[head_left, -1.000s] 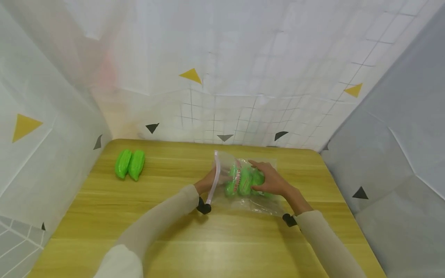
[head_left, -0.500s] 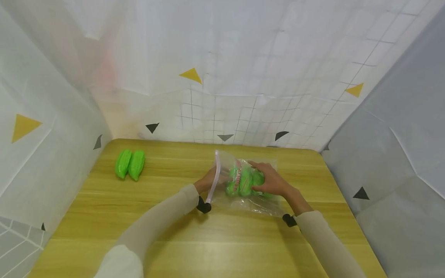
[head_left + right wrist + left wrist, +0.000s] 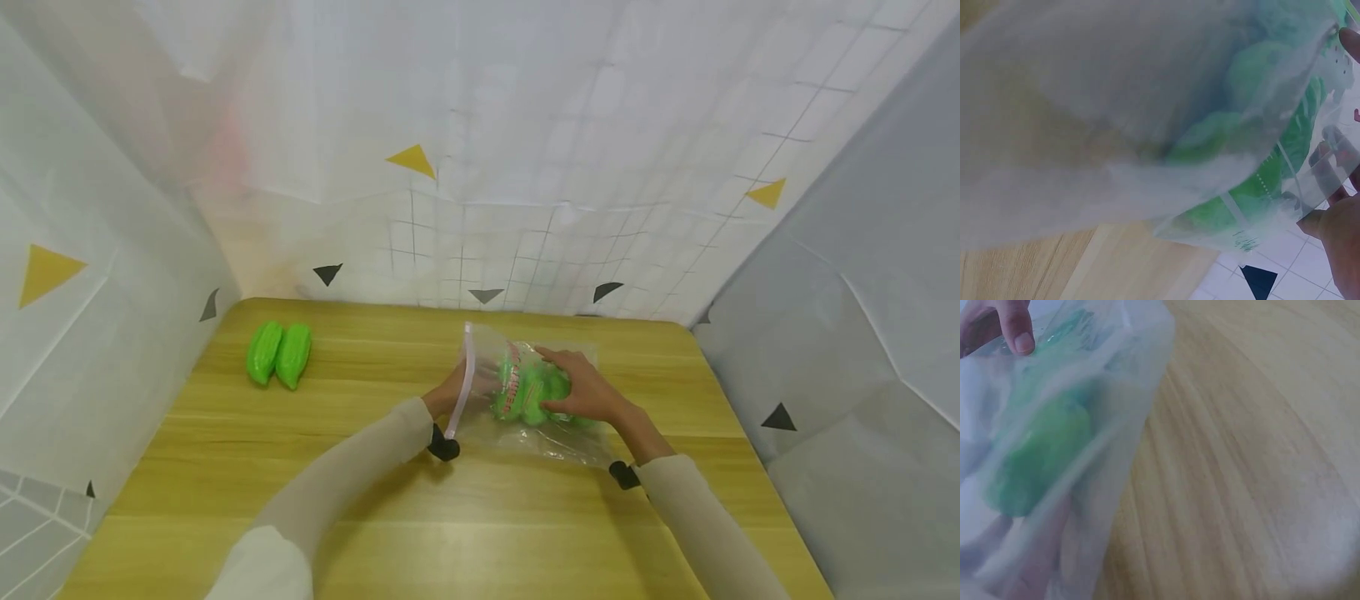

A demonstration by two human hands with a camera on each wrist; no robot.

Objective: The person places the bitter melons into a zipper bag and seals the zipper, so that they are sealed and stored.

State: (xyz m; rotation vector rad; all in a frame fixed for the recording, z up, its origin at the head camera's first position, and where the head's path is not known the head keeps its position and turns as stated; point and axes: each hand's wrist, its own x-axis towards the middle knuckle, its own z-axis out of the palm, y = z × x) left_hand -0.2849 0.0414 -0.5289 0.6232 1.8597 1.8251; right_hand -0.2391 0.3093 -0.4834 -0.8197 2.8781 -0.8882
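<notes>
A clear zip bag point(image 3: 555, 446) with red lettering lies at the middle-right of the table, holding several green bitter melons point(image 3: 534, 410), probably plastic ones. My left hand point(image 3: 447, 392) reaches through the bag's white-edged mouth point(image 3: 462, 392). Its straight fingers touch the nearest melon. In the left wrist view those fingers are blurred through the plastic, below a green melon point(image 3: 1054, 444). From the right, my right hand point(image 3: 588, 390) grips the bag from outside over the melons, thumb and fingers spread round them. The right wrist view looks through hazy plastic at green melons point(image 3: 1254, 194).
Two more green bitter melons point(image 3: 279, 354) lie side by side at the table's far left. The wooden table point(image 3: 480, 533) has white sheeting walls point(image 3: 525, 167) behind it and at both sides. A black wrist device point(image 3: 444, 446) sits below the left hand.
My left hand has moved slightly right, deeper into the bag. The melons inside have shifted a little right. My right hand keeps its place on the bag.
</notes>
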